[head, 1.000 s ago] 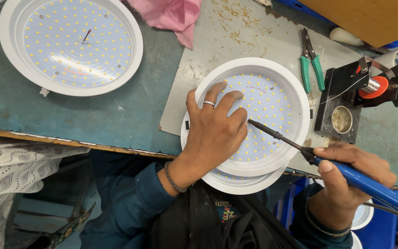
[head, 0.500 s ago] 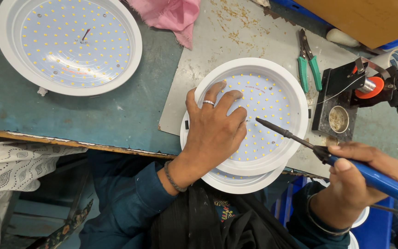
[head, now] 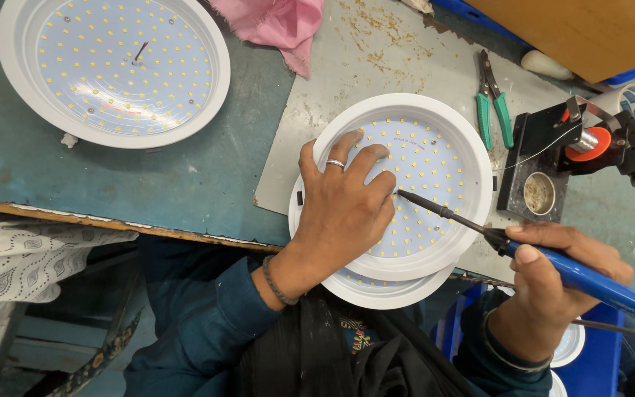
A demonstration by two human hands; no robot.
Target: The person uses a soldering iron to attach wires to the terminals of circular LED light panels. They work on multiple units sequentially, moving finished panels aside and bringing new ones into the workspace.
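Observation:
My left hand (head: 341, 209) lies flat, fingers spread, on a round white LED panel light (head: 435, 158) that rests on top of a second white panel (head: 384, 290). A ring is on one finger. My right hand (head: 553, 283) grips a blue-handled soldering iron (head: 575, 273) like a pen. Its dark tip touches the LED board right beside my left index finger, near the panel's middle.
Another white LED panel (head: 115, 66) lies at the far left on the teal bench. A pink cloth (head: 273, 22) is at the back. Green-handled cutters (head: 492, 106) and a black solder stand with a red spool (head: 567, 151) sit to the right. A grey mat (head: 376, 66) underlies the work.
The soldering iron's tip has moved left across the LED board to just beside my left index finger. My left hand has stayed pressed on the panel.

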